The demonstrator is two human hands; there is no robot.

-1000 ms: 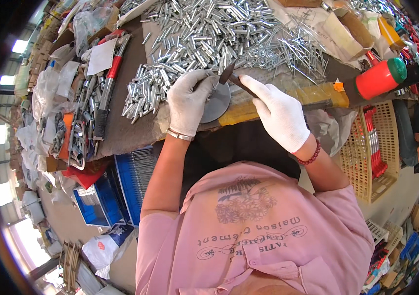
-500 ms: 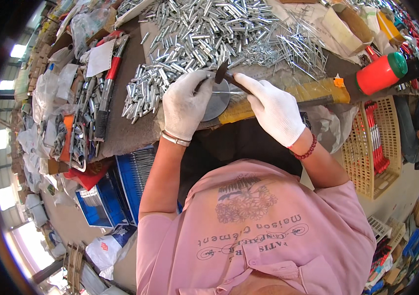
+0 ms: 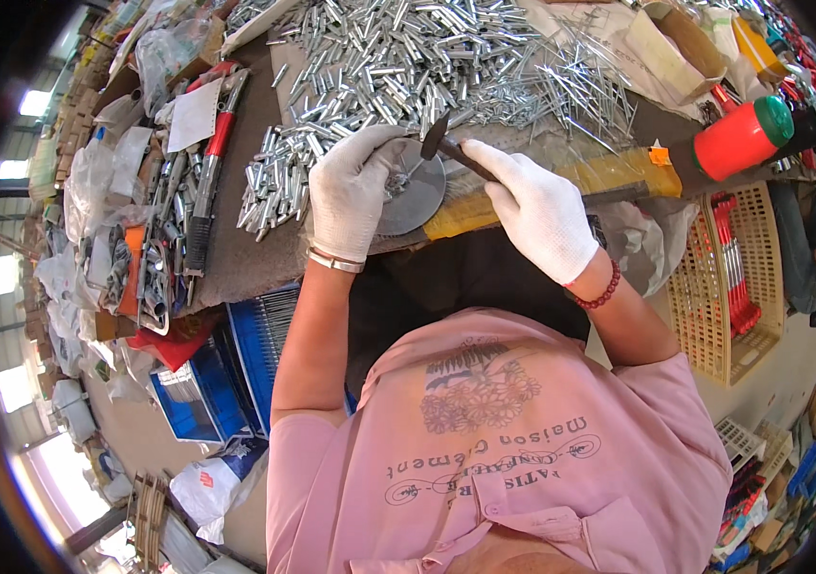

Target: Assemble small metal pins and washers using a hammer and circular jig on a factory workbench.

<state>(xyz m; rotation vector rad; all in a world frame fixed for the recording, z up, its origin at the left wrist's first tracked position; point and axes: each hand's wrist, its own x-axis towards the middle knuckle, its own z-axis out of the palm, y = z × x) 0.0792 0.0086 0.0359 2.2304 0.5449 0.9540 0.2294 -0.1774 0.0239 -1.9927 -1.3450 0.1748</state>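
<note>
My right hand (image 3: 547,212), in a white knit glove, is closed round the dark handle of a small hammer (image 3: 437,136). The hammer's head is raised over a round grey metal disc (image 3: 418,209) at the bench's near edge. My left hand (image 3: 351,196), gloved too, curls its fingers over the disc's left side. Small silvery metal pieces (image 3: 396,182) show beside its thumb; the exact grip is partly hidden. Just beyond lies a big heap of short silvery metal tubes (image 3: 379,81). Thin metal rods (image 3: 580,91) are piled to the right of it.
Yellow tape (image 3: 470,214) runs along the bench edge. A red container with a green lid (image 3: 743,139) lies at right, near an open carton (image 3: 676,48). Metal tools and plastic bags crowd the left. Below stand blue crates (image 3: 202,392) and a yellow basket (image 3: 700,297) with red-handled parts.
My left hand has drawn slightly left and its fingers have spread, uncovering more of the disc. The hammer head has shifted slightly right and up. The rod near the hammer now shows at a steeper slant.
</note>
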